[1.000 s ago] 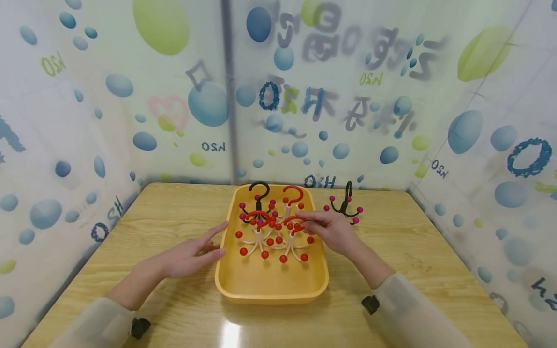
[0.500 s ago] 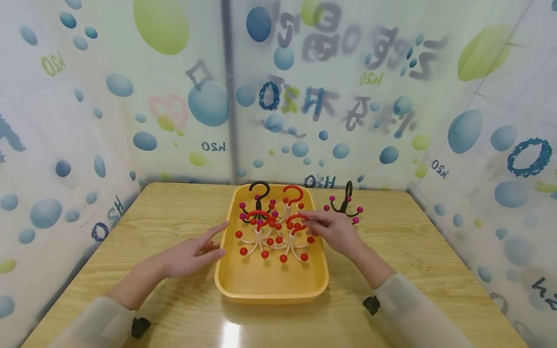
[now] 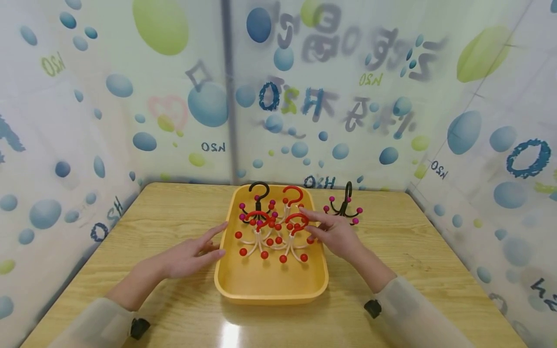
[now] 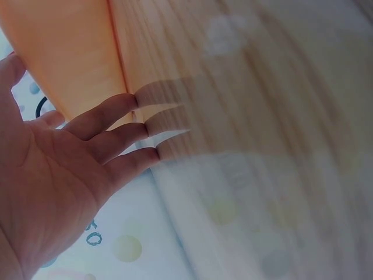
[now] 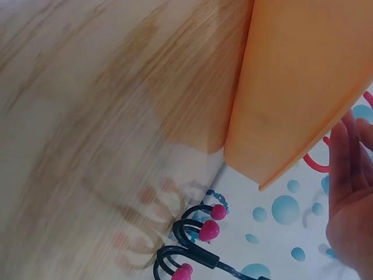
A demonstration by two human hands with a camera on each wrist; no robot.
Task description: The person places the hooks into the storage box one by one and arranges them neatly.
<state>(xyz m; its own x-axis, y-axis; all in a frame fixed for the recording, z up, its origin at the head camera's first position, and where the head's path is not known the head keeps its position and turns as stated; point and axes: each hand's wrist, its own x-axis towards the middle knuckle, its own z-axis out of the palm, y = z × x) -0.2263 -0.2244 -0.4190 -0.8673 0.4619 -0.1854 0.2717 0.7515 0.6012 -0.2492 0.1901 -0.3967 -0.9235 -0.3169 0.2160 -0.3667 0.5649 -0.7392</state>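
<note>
A yellow plastic tray [image 3: 270, 281] holds several small claw-shaped hook hangers. Three are white with red hooks and red ball tips: one at front right [image 3: 292, 237], one at front left [image 3: 257, 237], one at the back [image 3: 300, 194]. A black hanger with magenta balls [image 3: 258, 207] stands at back left inside. The right hand [image 3: 337, 234] is at the tray's right side, its thumb and index finger parted beside the front-right hanger's red hook. Its fingers look straight in the right wrist view. The left hand [image 3: 193, 255] touches the tray's left rim with extended fingers.
Another black hanger with magenta balls [image 3: 344, 208] stands on the wooden table [image 3: 174, 208], right of the tray's back end. Patterned curtain walls [image 3: 183, 159] enclose the table at the back and both sides.
The right thumb and index finger have come apart, letting go of the front-right hanger's red hook, which stands more upright. The left hand and the tray have stayed put.
</note>
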